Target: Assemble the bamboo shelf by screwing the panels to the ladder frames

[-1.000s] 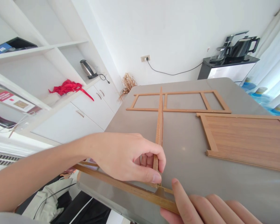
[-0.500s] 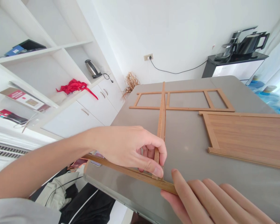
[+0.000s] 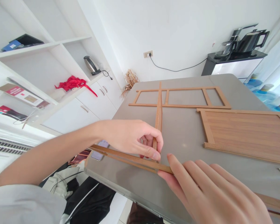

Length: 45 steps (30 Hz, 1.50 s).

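Holding a lengthwise strip (image 3: pixel 158 115) close to a crosswise strip (image 3: pixel 130 157)

The person's left hand (image 3: pixel 135 138) pinches the near end of the lengthwise strip, thumb and forefinger drawn in narrowly around it. The right hand (image 3: pixel 207 183) grips the right end of the crosswise strip between thumb and fingers. The lengthwise strip points from the near side of the table (image 3: pixel 182 124) toward the far side, passing in view over a ladder-like frame (image 3: pixel 206 97); whether the two touch cannot be told. The crosswise strip slants from the left, over a phone-like object (image 3: pixel 97 155), to the right hand.

As for progress, the two held strips look lined up for a corner, but the left fingertips hide the spot where they meet, so any seating is unclear. The join seems unfinished, since both hands support it. The ladder-like frame, lying on the far side, already has its rails and crossbars together, and the wood-grained panel (image 3: pixel 245 132) on the right is bordered by edging. Neither is visibly fastened to the strips in hand. One more wooden piece (image 3: pixel 275 203), partly hidden at the near right, lies apart and appears unused so far.
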Available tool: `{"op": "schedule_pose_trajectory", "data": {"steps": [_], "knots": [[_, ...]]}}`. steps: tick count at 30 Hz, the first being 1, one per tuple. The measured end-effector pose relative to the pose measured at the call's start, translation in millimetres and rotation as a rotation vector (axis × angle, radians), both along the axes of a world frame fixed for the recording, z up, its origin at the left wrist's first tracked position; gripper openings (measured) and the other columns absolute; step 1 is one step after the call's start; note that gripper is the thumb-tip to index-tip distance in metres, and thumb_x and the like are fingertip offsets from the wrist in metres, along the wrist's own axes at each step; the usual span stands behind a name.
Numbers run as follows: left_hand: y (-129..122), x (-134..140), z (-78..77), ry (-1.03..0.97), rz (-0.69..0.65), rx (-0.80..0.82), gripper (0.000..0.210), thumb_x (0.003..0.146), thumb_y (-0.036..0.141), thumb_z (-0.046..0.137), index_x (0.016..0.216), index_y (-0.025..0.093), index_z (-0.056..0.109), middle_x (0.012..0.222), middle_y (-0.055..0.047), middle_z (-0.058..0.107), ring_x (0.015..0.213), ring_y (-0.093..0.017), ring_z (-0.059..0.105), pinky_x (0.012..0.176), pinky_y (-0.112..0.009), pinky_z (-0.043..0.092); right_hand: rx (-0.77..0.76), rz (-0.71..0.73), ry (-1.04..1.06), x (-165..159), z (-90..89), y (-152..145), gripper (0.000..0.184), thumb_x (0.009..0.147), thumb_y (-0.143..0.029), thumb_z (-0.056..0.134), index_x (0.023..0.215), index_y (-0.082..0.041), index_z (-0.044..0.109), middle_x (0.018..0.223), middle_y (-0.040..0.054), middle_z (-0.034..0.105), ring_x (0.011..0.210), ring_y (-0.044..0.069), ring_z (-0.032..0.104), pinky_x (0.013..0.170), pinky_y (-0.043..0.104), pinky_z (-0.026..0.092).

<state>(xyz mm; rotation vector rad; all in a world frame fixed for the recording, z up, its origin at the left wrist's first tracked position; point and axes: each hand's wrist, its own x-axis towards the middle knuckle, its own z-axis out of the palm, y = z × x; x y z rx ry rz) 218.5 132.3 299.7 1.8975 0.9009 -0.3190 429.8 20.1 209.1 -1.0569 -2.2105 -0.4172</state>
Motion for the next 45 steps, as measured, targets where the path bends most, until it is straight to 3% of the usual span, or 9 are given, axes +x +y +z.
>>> {"op": "schedule_pose_trajectory", "data": {"steps": [12, 16, 21, 25, 27, 31, 36, 40, 45], "knots": [[4, 0, -8.3, -0.046, -0.117, 0.067, 0.029, 0.098, 0.049, 0.061, 0.107, 0.022, 0.062, 0.091, 0.0, 0.068, 0.08, -0.014, 0.061, 0.071, -0.025, 0.048, 0.065, -0.027, -0.002, -3, 1.2, 0, 0.027, 0.107, -0.034, 0.053, 0.098, -0.016, 0.071, 0.06, -0.0021, 0.048, 0.058, 0.017, 0.043, 0.062, 0.034, 0.026], [-5, -1, -9.4, -0.043, -0.111, 0.125, 0.03, 0.1, 0.051, 0.054, 0.111, 0.023, 0.059, 0.091, 0.001, 0.064, 0.077, -0.013, 0.057, 0.07, -0.025, 0.046, 0.087, -0.041, -0.028, -5, -1.0, -1, 0.027, 0.105, -0.037, 0.056, 0.094, -0.017, 0.07, 0.061, -0.0022, 0.047, 0.057, 0.017, 0.042, 0.063, 0.034, 0.026], [-29, 0, -1.4, 0.056, -0.071, 0.253, 0.048, 0.1, 0.066, 0.041, 0.12, 0.026, 0.059, 0.098, 0.0, 0.067, 0.08, -0.016, 0.058, 0.072, -0.028, 0.041, 0.084, -0.046, -0.064, -4, 1.5, -3, 0.032, 0.105, -0.034, 0.056, 0.077, -0.019, 0.061, 0.06, -0.0026, 0.044, 0.056, 0.016, 0.04, 0.062, 0.033, 0.024], [-48, 3, -1.4, 0.109, -0.091, 0.416, 0.065, 0.09, 0.078, 0.05, 0.124, 0.023, 0.057, 0.101, -0.004, 0.068, 0.081, -0.019, 0.06, 0.069, -0.03, 0.039, 0.028, -0.014, -0.137, 1, 4.2, -5, 0.018, 0.106, -0.024, 0.052, 0.104, -0.014, 0.066, 0.067, -0.0014, 0.053, 0.061, 0.017, 0.046, 0.064, 0.033, 0.026], [-53, 4, -6.2, 0.112, -0.103, 0.507, 0.062, 0.09, 0.078, 0.051, 0.12, 0.023, 0.057, 0.099, -0.003, 0.068, 0.078, -0.019, 0.06, 0.067, -0.031, 0.038, -0.008, -0.013, -0.159, 3, 4.6, -6, 0.018, 0.105, -0.02, 0.053, 0.115, -0.013, 0.065, 0.071, -0.0006, 0.056, 0.065, 0.018, 0.049, 0.065, 0.033, 0.028], [-52, 6, -17.8, 0.08, -0.143, 0.633, 0.04, 0.097, 0.061, 0.056, 0.112, 0.024, 0.055, 0.098, -0.003, 0.069, 0.078, -0.019, 0.06, 0.066, -0.03, 0.036, -0.018, -0.023, -0.164, 5, 4.3, -6, 0.011, 0.101, -0.018, 0.059, 0.109, -0.014, 0.066, 0.07, -0.0015, 0.054, 0.064, 0.018, 0.047, 0.064, 0.034, 0.027], [-53, 9, -23.8, 0.068, -0.17, 0.687, 0.032, 0.098, 0.054, 0.057, 0.103, 0.023, 0.052, 0.097, -0.002, 0.068, 0.078, -0.02, 0.061, 0.067, -0.031, 0.036, -0.041, -0.044, -0.184, 5, 5.4, -9, 0.018, 0.098, -0.015, 0.062, 0.116, -0.013, 0.065, 0.078, 0.0009, 0.056, 0.071, 0.019, 0.049, 0.066, 0.034, 0.03], [-57, 9, -26.7, 0.081, -0.151, 0.706, 0.037, 0.101, 0.059, 0.05, 0.103, 0.022, 0.051, 0.097, -0.004, 0.067, 0.081, -0.021, 0.063, 0.067, -0.031, 0.037, -0.055, -0.026, -0.207, 6, 8.7, -12, 0.022, 0.098, -0.012, 0.059, 0.12, -0.011, 0.064, 0.085, 0.0043, 0.061, 0.079, 0.021, 0.054, 0.071, 0.035, 0.035], [-59, 6, -29.7, 0.151, -0.052, 0.685, 0.048, 0.093, 0.07, 0.055, 0.103, 0.024, 0.051, 0.082, -0.001, 0.064, 0.07, -0.021, 0.057, 0.061, -0.031, 0.033, -0.029, -0.032, -0.104, 21, 5.4, -24, 0.026, 0.1, -0.016, 0.058, 0.126, -0.011, 0.063, 0.105, 0.0104, 0.069, 0.1, 0.024, 0.062, 0.086, 0.04, 0.047]]}}
